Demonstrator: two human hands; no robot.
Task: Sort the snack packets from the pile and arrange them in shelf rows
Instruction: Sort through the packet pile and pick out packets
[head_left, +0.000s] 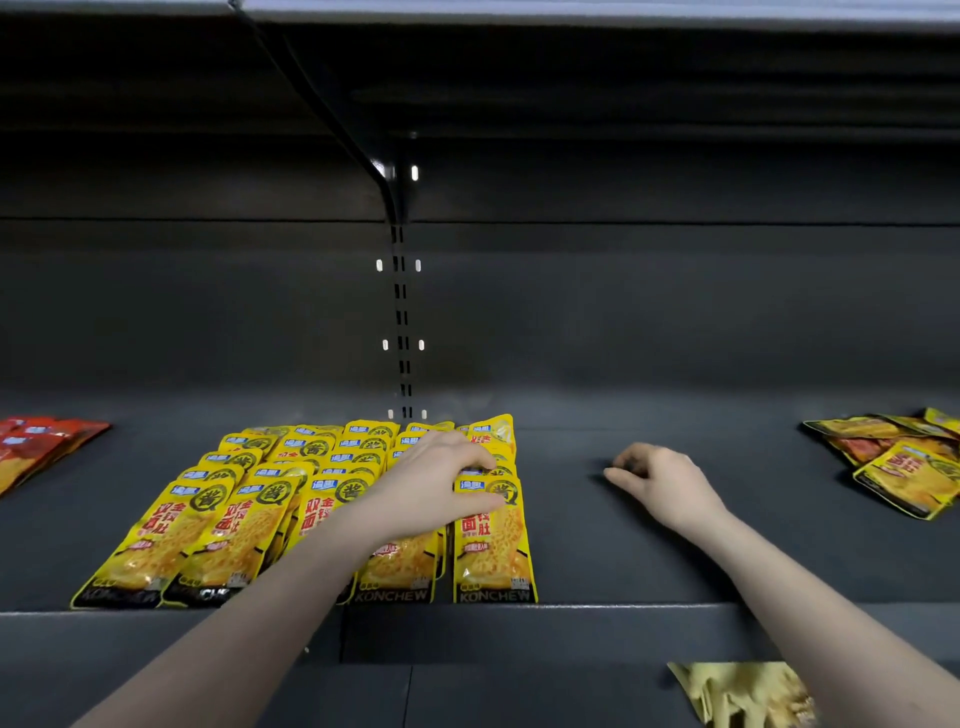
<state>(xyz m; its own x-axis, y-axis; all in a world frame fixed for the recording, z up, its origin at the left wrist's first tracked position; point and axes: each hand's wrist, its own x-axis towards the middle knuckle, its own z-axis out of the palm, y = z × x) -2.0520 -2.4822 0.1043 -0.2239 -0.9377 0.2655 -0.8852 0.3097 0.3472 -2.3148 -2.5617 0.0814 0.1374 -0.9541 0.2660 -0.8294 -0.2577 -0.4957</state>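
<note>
Several rows of yellow snack packets (228, 530) lie overlapped on the dark shelf (613, 561), running from the front edge to the back wall. My left hand (441, 483) rests over the rightmost row, its fingers and thumb curled round the top edge of the front yellow packet (493, 551). My right hand (660, 480) hovers just above the bare shelf to the right of the rows, fingers loosely curled, holding nothing. A loose pile of yellow and red packets (898, 462) lies at the far right of the shelf.
Red packets (36, 447) lie at the shelf's far left. A slotted upright (402, 322) runs up the back wall, and a shelf above overhangs. A yellowish packet (748, 693) sits below the shelf's front edge at the bottom right.
</note>
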